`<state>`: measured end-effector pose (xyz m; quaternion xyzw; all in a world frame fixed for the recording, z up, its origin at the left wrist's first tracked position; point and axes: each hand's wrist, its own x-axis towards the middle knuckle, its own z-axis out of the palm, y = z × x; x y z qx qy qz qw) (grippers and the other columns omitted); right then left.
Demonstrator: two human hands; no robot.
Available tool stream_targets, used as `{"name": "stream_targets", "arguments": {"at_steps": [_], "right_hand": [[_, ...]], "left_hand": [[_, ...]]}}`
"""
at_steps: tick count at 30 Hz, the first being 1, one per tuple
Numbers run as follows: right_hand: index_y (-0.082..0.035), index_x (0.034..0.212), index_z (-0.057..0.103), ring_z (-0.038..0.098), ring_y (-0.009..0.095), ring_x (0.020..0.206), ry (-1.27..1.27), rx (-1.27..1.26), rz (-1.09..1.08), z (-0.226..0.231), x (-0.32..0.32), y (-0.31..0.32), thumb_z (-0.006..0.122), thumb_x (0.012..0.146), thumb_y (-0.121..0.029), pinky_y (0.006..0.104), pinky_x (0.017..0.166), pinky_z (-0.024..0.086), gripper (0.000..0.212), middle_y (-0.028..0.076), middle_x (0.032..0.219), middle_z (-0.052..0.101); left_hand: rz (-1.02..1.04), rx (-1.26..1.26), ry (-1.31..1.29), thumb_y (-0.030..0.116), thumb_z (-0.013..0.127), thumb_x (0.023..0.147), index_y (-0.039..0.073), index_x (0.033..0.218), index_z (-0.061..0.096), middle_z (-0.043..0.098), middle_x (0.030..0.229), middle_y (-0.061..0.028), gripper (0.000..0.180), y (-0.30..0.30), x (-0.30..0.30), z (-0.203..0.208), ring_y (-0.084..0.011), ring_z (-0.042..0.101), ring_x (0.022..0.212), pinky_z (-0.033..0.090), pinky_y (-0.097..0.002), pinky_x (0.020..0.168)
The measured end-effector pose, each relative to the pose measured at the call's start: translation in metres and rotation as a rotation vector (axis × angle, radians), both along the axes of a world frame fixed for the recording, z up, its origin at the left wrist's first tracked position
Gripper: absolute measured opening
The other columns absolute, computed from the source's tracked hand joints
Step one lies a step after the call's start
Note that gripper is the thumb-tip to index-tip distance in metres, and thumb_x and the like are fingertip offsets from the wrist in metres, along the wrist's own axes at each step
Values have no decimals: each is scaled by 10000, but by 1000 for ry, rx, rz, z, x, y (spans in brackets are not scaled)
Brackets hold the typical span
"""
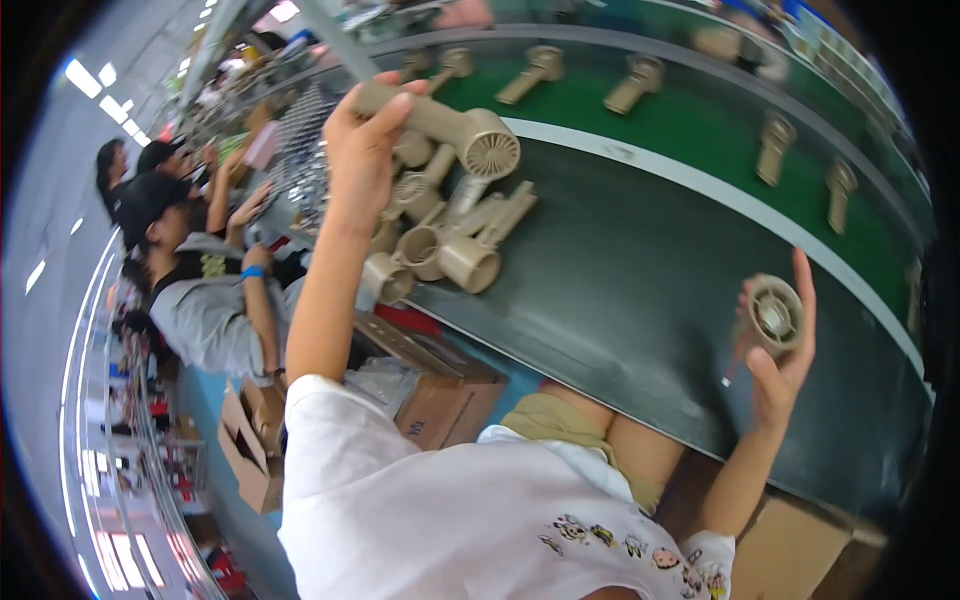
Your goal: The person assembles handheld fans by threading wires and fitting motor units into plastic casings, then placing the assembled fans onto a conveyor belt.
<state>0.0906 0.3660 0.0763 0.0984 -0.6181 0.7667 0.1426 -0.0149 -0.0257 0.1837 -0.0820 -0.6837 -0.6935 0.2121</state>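
Observation:
Raised at the upper left, my left hand (362, 150) grips a beige handheld fan (440, 122) by its handle. The fan's round head, with a slotted grille, points right over a pile of similar beige fan housings (468, 264) on the dark worktable (590, 270). At the right, my right hand (785, 375) holds a round beige fan motor unit (774, 310) between thumb and fingers, its index finger stretched out. A silvery centre shows inside its ring. From its lower side hangs a short wire with a small white connector (726, 381).
Beyond the table runs a green conveyor belt (700, 130) carrying several beige fans, with a pale rail (620, 155) along its near side. Co-workers (205, 290) stand at the left. Open cardboard boxes (455, 408) are below the table's edge, with another box (790, 545) at lower right.

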Motion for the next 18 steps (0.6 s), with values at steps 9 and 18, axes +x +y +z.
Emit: {"name": "stream_targets", "arguments": {"at_steps": [9,18], "right_hand": [[-34,1499,224,636,280,988,-125,-333,185,-11,-10,8,714,771,-240,394,848,549,902,203,1174,590],[-8,1424,319,622,360,1019,-249,-885,261,-40,0,21,506,961,-284,502,857,565,571,201,1270,515]], "left_hand": [[-517,1015,-348,102,588,948,25,1055,578,618,1153,-163,132,114,19,-124,-282,575,1114,469,-426,1013],[-514,972,-591,144,634,927,60,949,591,628,1085,-111,97,180,34,-158,-244,577,1097,462,-400,1015]]}}
